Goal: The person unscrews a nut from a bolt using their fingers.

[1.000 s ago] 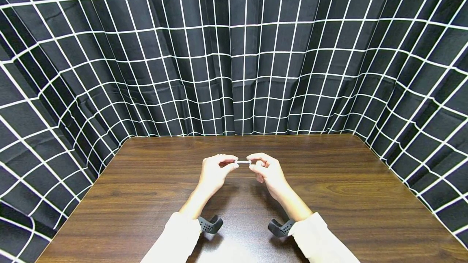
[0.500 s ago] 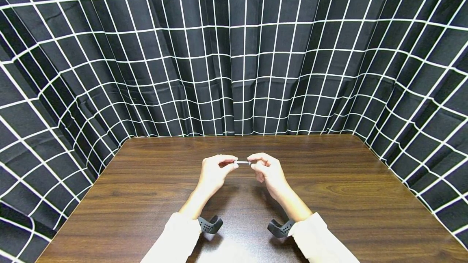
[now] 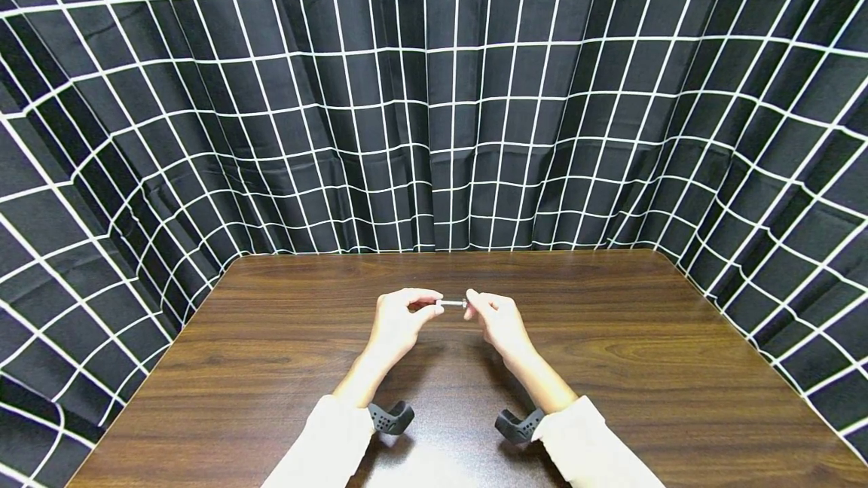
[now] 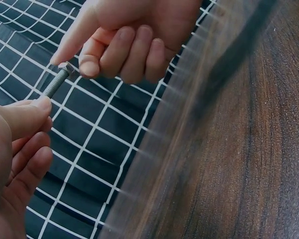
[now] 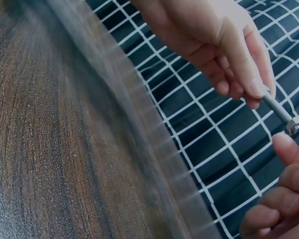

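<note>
A silver threaded bolt (image 3: 451,303) lies level between both hands above the table. My left hand (image 3: 398,321) pinches its left end between thumb and fingertips, which hide that end. On the bolt's right end sits a hex nut (image 4: 66,67), also seen as a shiny nut (image 5: 292,125) in the right wrist view. My right hand (image 3: 499,322) has its thumb and index fingertip at opposite sides of the nut; how firmly they touch it is hard to tell. In the left wrist view, the right hand's other fingers (image 4: 134,55) are curled beside it.
The brown wooden table (image 3: 271,367) spans the lower view. A black curtain with a white grid (image 3: 434,96) stands behind it and along both sides. Dark wrist straps (image 3: 392,418) sit at both wrists, by white sleeves (image 3: 325,443).
The right hand's index finger and thumb have shifted around the nut, and that hand has turned slightly. The left hand and the bolt have hardly moved.
</note>
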